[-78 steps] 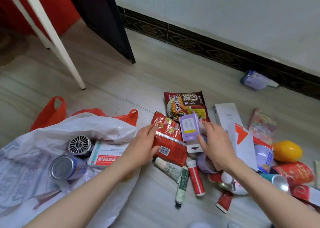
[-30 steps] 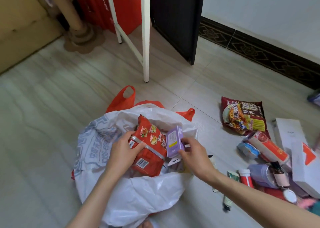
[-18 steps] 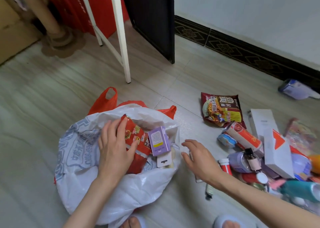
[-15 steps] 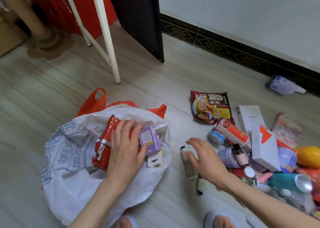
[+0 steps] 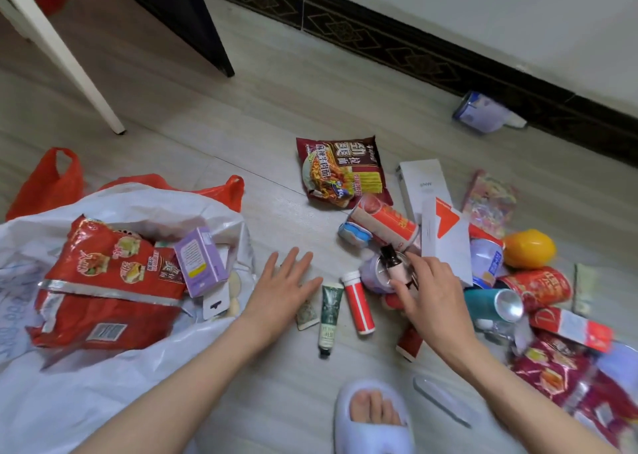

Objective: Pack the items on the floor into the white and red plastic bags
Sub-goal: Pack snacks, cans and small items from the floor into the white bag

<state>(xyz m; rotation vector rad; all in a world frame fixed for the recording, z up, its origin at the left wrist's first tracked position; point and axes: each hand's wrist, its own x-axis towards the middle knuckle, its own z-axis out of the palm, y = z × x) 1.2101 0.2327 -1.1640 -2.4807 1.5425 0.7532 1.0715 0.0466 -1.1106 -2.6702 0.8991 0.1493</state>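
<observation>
The white plastic bag [image 5: 86,384] lies open at the left, on top of the red plastic bag [image 5: 48,184]. A red snack packet [image 5: 107,281] and a purple box [image 5: 200,263] rest in the white bag's mouth. My left hand [image 5: 283,284] hovers flat and empty over the floor, fingers spread, next to a green tube [image 5: 329,312] and a red tube [image 5: 359,301]. My right hand [image 5: 428,294] has its fingers around a small dark-capped bottle [image 5: 393,263] in the pile of items.
A noodle packet [image 5: 341,170], white boxes [image 5: 423,184], a red can [image 5: 538,286], a teal can [image 5: 490,303] and a yellow lemon-shaped container [image 5: 528,250] lie at the right. A white table leg [image 5: 62,53] stands at the back left. My slippered foot [image 5: 373,419] is below.
My left hand let go of the red packet and purple box, which now lie in the white bag, and moved right. My right hand reached into the pile and closed on the small bottle.
</observation>
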